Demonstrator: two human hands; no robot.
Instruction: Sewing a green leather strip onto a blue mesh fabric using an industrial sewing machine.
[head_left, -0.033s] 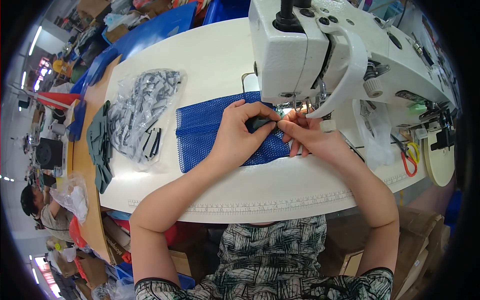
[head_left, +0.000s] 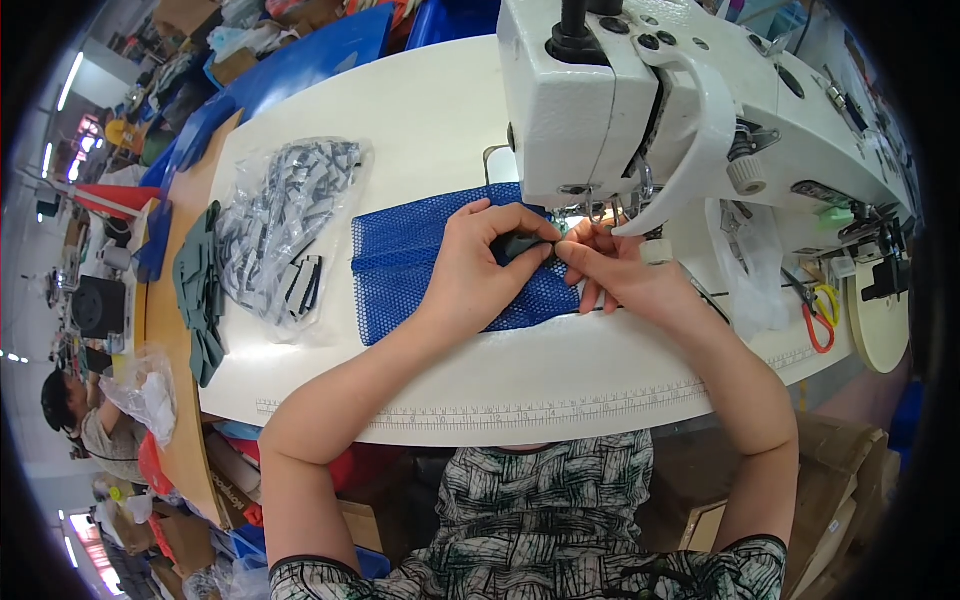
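Observation:
Blue mesh fabric [head_left: 395, 290] lies flat on the white sewing table, partly beneath my hands and reaching toward the needle area of a white sewing machine [head_left: 560, 130]. Above the mesh, my left hand [head_left: 478, 270] pinches a small dark green fabric piece [head_left: 512, 247] between thumb and forefinger. My right hand [head_left: 630, 280] meets it fingertip to fingertip, thumb and forefinger closed at the piece's edge, just in front of the presser foot. The fingers hide most of the piece, and whether it touches the mesh cannot be told.
Left of the mesh sits a clear plastic bag [head_left: 285, 205] of grey and black strips, beside a stack of dark green fabric pieces [head_left: 198, 290]. Orange-handled scissors [head_left: 820, 328] lie at the right. A ruler strip [head_left: 500, 412] runs along the front edge. Another person [head_left: 110, 430] works far left.

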